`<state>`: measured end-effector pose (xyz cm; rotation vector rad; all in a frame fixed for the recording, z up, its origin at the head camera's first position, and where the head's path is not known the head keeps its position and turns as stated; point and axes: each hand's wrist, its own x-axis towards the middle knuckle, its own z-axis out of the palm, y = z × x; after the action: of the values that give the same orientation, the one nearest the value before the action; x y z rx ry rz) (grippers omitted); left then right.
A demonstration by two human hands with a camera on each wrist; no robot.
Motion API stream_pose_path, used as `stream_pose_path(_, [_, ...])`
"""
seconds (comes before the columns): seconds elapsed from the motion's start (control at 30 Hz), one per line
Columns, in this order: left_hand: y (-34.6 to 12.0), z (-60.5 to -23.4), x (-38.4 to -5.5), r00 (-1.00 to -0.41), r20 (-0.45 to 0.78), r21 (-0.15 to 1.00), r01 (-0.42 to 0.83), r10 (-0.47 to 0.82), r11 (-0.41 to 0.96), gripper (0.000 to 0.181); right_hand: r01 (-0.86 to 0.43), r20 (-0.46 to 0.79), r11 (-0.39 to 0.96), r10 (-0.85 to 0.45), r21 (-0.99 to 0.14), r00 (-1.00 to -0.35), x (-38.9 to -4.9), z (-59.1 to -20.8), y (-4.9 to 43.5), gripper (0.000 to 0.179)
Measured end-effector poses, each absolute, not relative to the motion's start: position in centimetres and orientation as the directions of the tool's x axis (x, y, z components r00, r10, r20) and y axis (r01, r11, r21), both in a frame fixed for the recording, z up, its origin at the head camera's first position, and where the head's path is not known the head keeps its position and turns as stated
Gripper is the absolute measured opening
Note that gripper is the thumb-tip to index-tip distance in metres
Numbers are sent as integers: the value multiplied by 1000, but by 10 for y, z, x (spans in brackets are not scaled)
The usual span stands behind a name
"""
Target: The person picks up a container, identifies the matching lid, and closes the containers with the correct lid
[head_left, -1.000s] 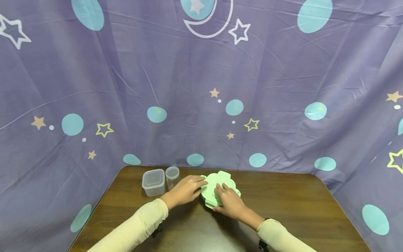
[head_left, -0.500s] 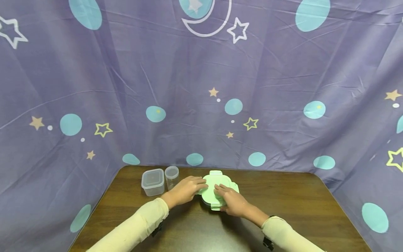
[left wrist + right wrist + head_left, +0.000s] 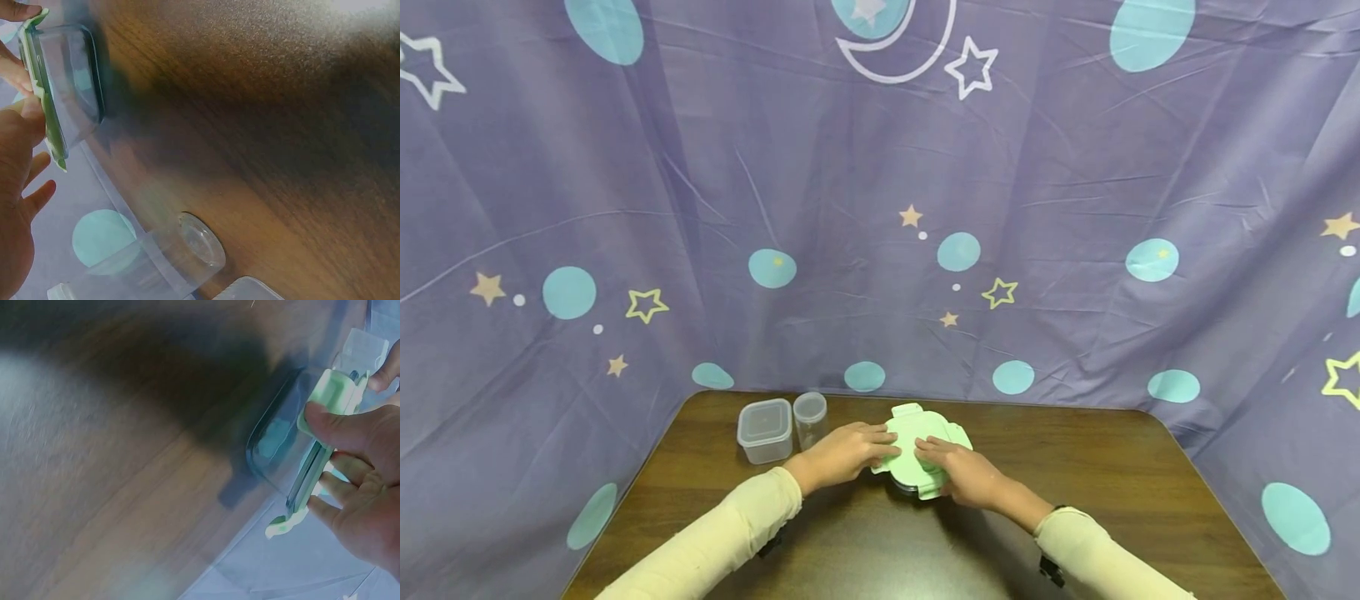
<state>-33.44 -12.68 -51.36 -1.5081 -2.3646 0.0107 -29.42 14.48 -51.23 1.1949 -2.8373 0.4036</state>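
Note:
A clear glass food container (image 3: 75,81) with a light green snap-lock lid (image 3: 917,429) is between both hands at the middle of the table. My left hand (image 3: 846,454) holds the lid's left edge, fingers over the top and thumb at the rim in the left wrist view. On the other side my right hand (image 3: 966,473) grips the lid, its thumb (image 3: 331,425) pressing on a side latch (image 3: 328,394) and its fingers spread over the top. The latch flaps stick outward. Part of the lid is hidden under the hands.
Left of the hands stands a round clear jar (image 3: 810,417), close beside the left wrist. Next to it is a square translucent lidded container (image 3: 766,427). The brown wooden table (image 3: 1075,467) ends at a purple patterned curtain (image 3: 1060,333).
The lidded container has turned counterclockwise. My right hand has slid slightly right, its thumb following the near latch. The left hand stays nearly in place at the lid's left side.

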Motion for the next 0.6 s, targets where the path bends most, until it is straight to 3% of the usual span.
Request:
stream_pose_path(0.2, [-122,-512,-334,-320,245,-207,905,915,372,45,-731,117,647,-726,-217,-678,-302,-513,155,75])
stream_pose_path(0.6, [-116,-527,-326,-318,298,-233,890,900,392,56,-799,135,590,-788,-117,-601,-308,-514,165,75])
